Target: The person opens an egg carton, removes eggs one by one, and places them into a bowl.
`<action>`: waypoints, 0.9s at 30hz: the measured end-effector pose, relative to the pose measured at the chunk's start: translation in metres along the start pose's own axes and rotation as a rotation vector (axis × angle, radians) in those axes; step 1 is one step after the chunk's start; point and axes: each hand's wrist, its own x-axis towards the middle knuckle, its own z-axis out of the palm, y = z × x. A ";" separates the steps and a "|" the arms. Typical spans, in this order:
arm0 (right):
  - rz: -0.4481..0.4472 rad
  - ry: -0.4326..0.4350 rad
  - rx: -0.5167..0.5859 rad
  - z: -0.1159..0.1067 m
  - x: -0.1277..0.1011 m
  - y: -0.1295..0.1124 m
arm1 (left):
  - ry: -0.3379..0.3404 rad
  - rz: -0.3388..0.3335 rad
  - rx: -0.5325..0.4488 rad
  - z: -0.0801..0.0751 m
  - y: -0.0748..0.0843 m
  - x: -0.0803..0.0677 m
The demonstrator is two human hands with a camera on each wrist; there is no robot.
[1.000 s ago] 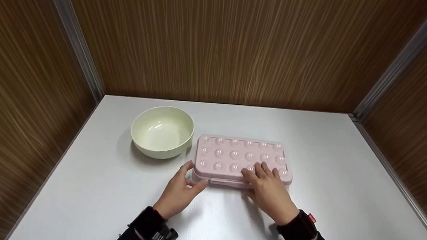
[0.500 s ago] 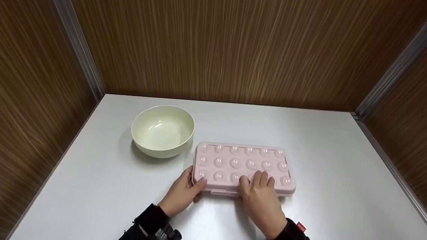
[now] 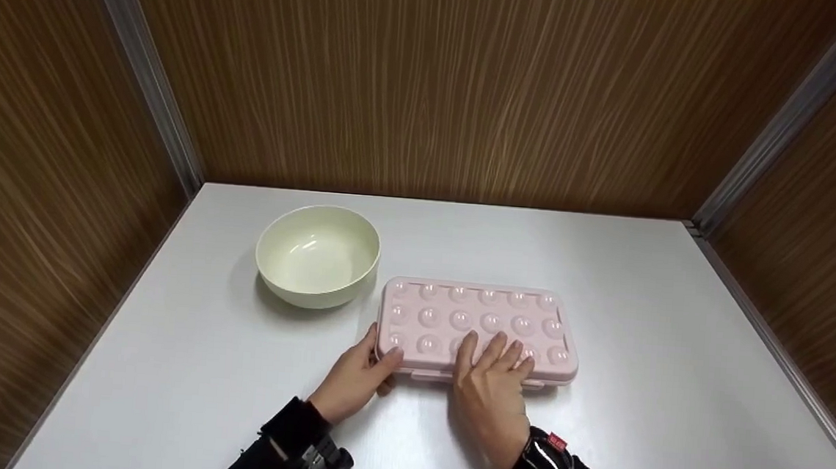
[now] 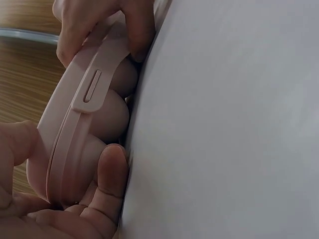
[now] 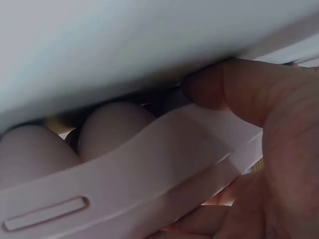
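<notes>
A closed pink plastic egg box with domed bumps on its lid lies on the white table. At its front left corner my left hand grips it, thumb on the lid's edge and fingers beneath. My right hand spreads its fingers over the front part of the lid. In the right wrist view its thumb sits at the lower edge of the front latch strip. The slotted end of that latch shows in the left wrist view, over rounded egg cups. The box's inside is hidden.
A pale green bowl stands at the back left, close to the box. Wood-grain panels wall the white table at the back and both sides.
The egg box has shifted a little toward me. My left hand has closed on its front left corner. My right hand has moved left along the front edge, its fingers spreading on the lid.
</notes>
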 end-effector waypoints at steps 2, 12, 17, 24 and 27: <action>0.001 -0.008 -0.030 -0.003 0.003 -0.002 | 0.006 -0.006 0.009 -0.001 0.000 -0.001; 0.069 -0.039 -0.075 -0.008 0.011 -0.012 | 0.009 0.021 0.010 0.000 -0.004 0.002; 0.083 -0.062 -0.045 -0.010 0.012 -0.011 | 0.012 0.018 -0.030 0.001 -0.006 0.004; 0.082 -0.104 0.027 -0.014 0.014 -0.011 | 0.015 -0.002 -0.040 0.003 -0.004 0.004; 0.080 -0.099 0.035 -0.014 0.013 -0.010 | 0.013 0.001 -0.032 0.003 -0.003 0.004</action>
